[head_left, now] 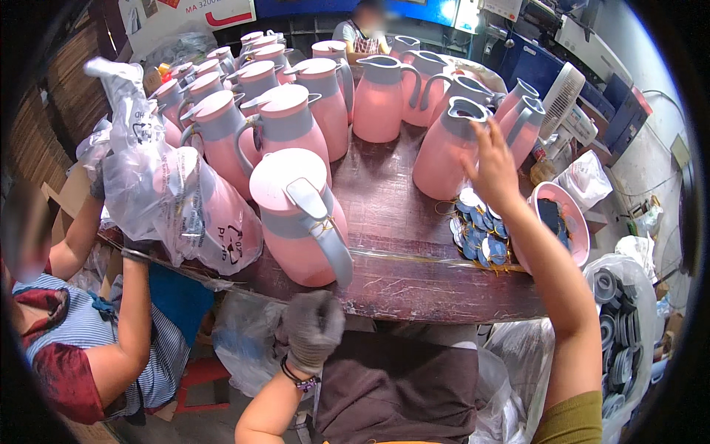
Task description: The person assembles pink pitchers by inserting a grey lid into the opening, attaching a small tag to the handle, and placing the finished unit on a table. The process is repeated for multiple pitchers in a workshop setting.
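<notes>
My bare right hand (pixel 492 164) reaches across the table to a pink jug (pixel 444 157) with a grey rim and no lid. Its fingers are spread beside the jug's upper side and seem to touch it. My left hand (pixel 313 329), in a grey glove, is curled below the table's front edge; whatever it may hold is hidden. Beyond the glove stands a lidded pink jug (pixel 285 237), its grey handle towards me and a thin gold string round it. Under my right hand lies a pile of round blue and white tags (pixel 479 233) with gold strings.
Several lidded pink jugs (pixel 218 132) crowd the dark red table (pixel 392 288). At left a co-worker's gloved hands hold a clear plastic bag (pixel 151 177) around a jug. A pink bucket (pixel 586 240) stands at right, above a bag of grey rings (pixel 625 333). Another person sits at the far side.
</notes>
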`<action>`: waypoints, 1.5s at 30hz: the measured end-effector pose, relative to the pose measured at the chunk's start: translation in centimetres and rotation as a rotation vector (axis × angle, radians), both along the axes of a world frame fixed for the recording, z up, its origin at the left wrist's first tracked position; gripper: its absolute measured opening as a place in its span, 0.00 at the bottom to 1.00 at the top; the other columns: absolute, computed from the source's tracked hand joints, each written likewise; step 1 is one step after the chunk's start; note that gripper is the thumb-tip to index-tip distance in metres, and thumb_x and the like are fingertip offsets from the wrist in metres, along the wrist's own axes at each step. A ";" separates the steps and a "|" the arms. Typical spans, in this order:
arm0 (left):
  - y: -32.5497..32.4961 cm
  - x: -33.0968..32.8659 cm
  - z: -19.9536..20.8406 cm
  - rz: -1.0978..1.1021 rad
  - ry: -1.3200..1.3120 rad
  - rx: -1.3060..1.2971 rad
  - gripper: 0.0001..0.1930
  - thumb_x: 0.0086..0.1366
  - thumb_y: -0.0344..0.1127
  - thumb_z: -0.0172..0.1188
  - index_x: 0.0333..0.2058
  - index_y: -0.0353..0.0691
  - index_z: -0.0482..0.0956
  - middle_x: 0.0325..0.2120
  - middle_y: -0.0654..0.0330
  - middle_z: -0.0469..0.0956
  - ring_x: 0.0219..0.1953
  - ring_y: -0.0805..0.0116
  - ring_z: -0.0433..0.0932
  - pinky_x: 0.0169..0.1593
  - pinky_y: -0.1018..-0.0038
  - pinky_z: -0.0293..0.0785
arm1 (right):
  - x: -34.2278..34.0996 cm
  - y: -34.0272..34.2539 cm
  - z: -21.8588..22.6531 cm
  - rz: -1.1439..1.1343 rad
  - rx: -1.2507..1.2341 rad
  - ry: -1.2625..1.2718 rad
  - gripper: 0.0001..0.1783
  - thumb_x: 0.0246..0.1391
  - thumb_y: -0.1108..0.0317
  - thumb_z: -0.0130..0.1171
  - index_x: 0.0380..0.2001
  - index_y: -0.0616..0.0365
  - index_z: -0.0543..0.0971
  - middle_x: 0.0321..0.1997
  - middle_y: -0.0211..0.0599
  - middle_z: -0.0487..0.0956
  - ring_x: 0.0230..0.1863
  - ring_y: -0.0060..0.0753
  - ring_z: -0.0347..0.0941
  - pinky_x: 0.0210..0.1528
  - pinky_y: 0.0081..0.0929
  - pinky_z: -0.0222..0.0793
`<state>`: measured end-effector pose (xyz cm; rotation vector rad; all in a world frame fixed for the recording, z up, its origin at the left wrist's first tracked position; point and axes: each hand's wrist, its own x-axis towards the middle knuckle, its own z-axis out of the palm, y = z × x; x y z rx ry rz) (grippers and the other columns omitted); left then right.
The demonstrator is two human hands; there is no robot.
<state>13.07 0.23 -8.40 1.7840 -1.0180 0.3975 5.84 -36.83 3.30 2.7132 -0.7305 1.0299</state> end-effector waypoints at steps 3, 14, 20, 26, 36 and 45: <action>-2.1 0.1 2.1 -0.331 0.156 0.368 0.18 0.56 0.33 0.64 0.46 0.40 0.73 0.31 0.53 0.76 0.29 0.53 0.76 0.35 0.61 0.72 | 1.8 -3.1 2.1 -0.230 -0.045 0.187 0.37 0.46 0.60 0.65 0.61 0.50 0.66 0.70 0.54 0.54 0.64 0.55 0.61 0.62 0.45 0.61; -4.1 5.9 -3.1 0.068 0.120 0.193 0.23 0.54 0.32 0.63 0.50 0.38 0.73 0.43 0.46 0.76 0.46 0.45 0.74 0.53 0.58 0.70 | -0.8 2.6 4.1 0.302 0.009 -0.015 0.23 0.34 0.59 0.71 0.36 0.53 0.76 0.59 0.45 0.68 0.60 0.51 0.64 0.55 0.42 0.67; -3.6 -2.6 -1.4 -0.479 0.755 0.018 0.37 0.58 0.39 0.67 0.62 0.36 0.59 0.46 0.51 0.74 0.49 0.61 0.74 0.55 0.68 0.69 | -10.3 7.0 1.1 0.547 1.551 -0.853 0.31 0.61 0.42 0.47 0.55 0.57 0.68 0.50 0.39 0.76 0.47 0.32 0.76 0.47 0.32 0.75; -5.0 -10.5 -2.7 -0.631 1.311 -0.328 0.21 0.60 0.38 0.63 0.48 0.35 0.70 0.27 0.62 0.73 0.26 0.73 0.72 0.29 0.75 0.70 | -21.6 18.8 -9.3 0.298 2.248 -0.759 0.43 0.51 0.31 0.51 0.61 0.49 0.64 0.55 0.39 0.74 0.46 0.40 0.76 0.36 0.40 0.78; 2.0 -11.5 4.8 -0.608 0.943 0.215 0.05 0.62 0.30 0.60 0.36 0.38 0.77 0.29 0.69 0.76 0.32 0.83 0.72 0.37 0.81 0.71 | -56.0 0.4 -10.0 -0.650 0.425 -0.290 0.18 0.63 0.62 0.51 0.50 0.62 0.75 0.48 0.45 0.77 0.49 0.42 0.73 0.54 0.32 0.66; 4.4 -15.9 -0.7 -0.467 0.970 0.508 0.10 0.58 0.38 0.66 0.35 0.39 0.78 0.27 0.66 0.76 0.30 0.78 0.73 0.37 0.76 0.72 | -72.2 8.8 -27.0 -1.361 1.081 0.840 0.29 0.54 0.50 0.54 0.56 0.55 0.73 0.59 0.51 0.73 0.61 0.50 0.68 0.61 0.42 0.63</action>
